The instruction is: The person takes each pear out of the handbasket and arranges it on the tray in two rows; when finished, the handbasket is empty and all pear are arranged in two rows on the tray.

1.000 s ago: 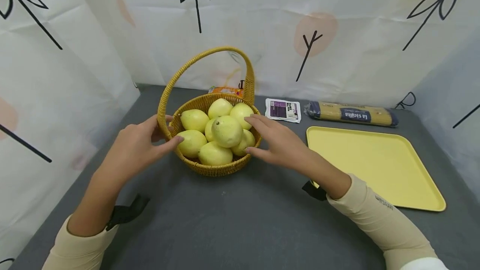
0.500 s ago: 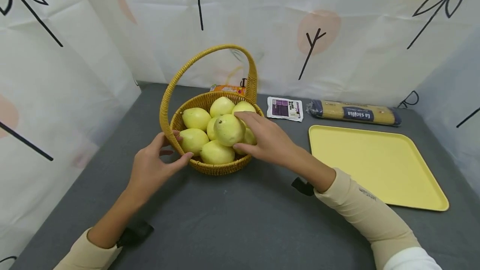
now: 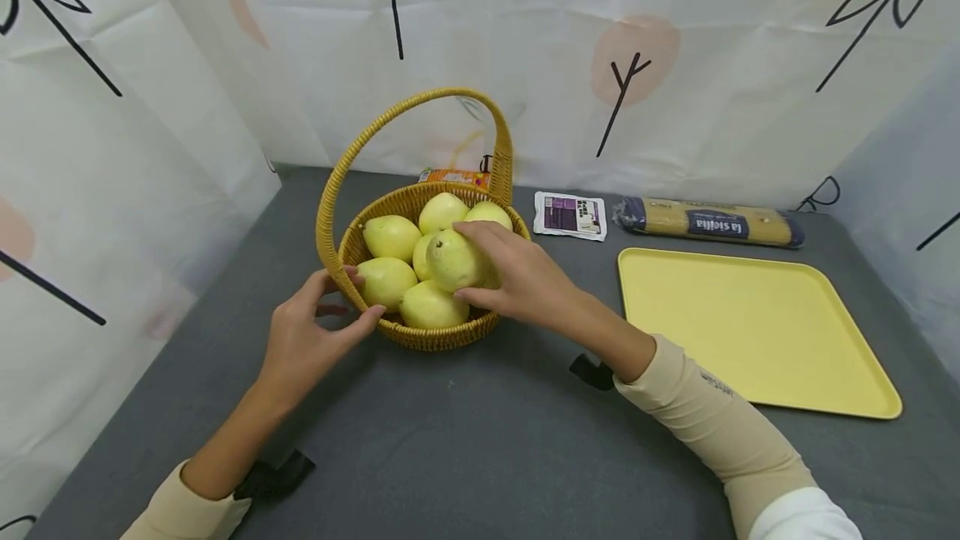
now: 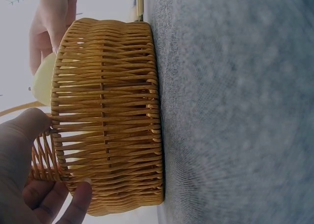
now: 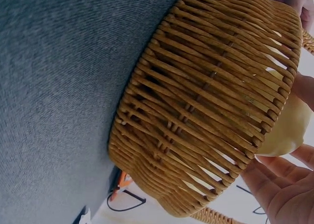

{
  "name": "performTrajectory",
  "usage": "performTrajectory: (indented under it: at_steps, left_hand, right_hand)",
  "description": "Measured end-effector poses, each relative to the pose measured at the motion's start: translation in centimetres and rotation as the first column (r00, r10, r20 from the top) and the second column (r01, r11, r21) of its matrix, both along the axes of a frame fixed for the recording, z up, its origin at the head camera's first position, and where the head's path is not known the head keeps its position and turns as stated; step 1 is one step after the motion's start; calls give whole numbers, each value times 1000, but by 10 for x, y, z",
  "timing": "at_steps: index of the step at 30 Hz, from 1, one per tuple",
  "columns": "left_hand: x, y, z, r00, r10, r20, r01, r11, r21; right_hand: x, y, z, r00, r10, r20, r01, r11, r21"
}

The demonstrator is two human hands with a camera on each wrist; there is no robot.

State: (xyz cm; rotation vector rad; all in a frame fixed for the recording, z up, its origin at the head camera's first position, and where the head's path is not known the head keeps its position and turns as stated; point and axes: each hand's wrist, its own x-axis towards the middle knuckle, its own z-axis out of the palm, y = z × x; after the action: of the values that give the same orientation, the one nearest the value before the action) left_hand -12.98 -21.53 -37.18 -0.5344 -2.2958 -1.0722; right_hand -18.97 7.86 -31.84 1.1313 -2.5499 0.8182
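Observation:
A yellow woven basket (image 3: 431,342) with a tall arched handle stands on the table, heaped with several pale yellow-green, pear-like fruits (image 3: 433,305). My left hand (image 3: 307,336) holds the basket at the left foot of its handle. The left wrist view shows the thumb (image 4: 32,122) at the rim and the fingers around the handle base. At the top of the heap, my right hand (image 3: 525,273) grips one pear-like fruit (image 3: 452,260) from its right side, thumb below and fingers above. The right wrist view shows this fruit (image 5: 287,128) at the rim, partly behind the weave.
To the right lies a yellow tray (image 3: 757,327). Behind it are a pack of spaghetti (image 3: 712,223) and a white-and-purple sachet (image 3: 570,216). An orange packet (image 3: 455,177) sits behind the basket. A patterned white curtain (image 3: 525,40) hangs behind the table.
My right hand has moved left over the heap and closed its fingers on the top fruit. My left hand has slid slightly down and right along the basket's handle base.

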Motion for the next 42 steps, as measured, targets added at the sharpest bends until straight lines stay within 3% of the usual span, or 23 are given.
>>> performTrajectory:
  at_steps: [6, 15, 25, 32, 42]
  left_hand:
    - [0, 0, -1, 1000, -4, -4, 4, 1000, 2]
    - [0, 0, 0, 1000, 5, 8, -5, 1000, -3]
    - [0, 0, 1, 1000, 10, 6, -10, 1000, 3]
    - [1, 0, 2, 1000, 3, 3, -3, 1000, 4]
    - [1, 1, 2, 1000, -7, 0, 7, 1000, 8]
  right_hand:
    - [5, 6, 4, 999, 2, 35, -1, 999, -46]
    - [13, 29, 14, 984, -31, 176, 51, 993, -106]
    - [17, 61, 21, 982, -14, 187, 50, 982, -184]
    - [14, 82, 22, 973, -81, 215, 125, 972, -199]
    - [10, 116, 25, 925, -190, 329, 260, 948, -183]
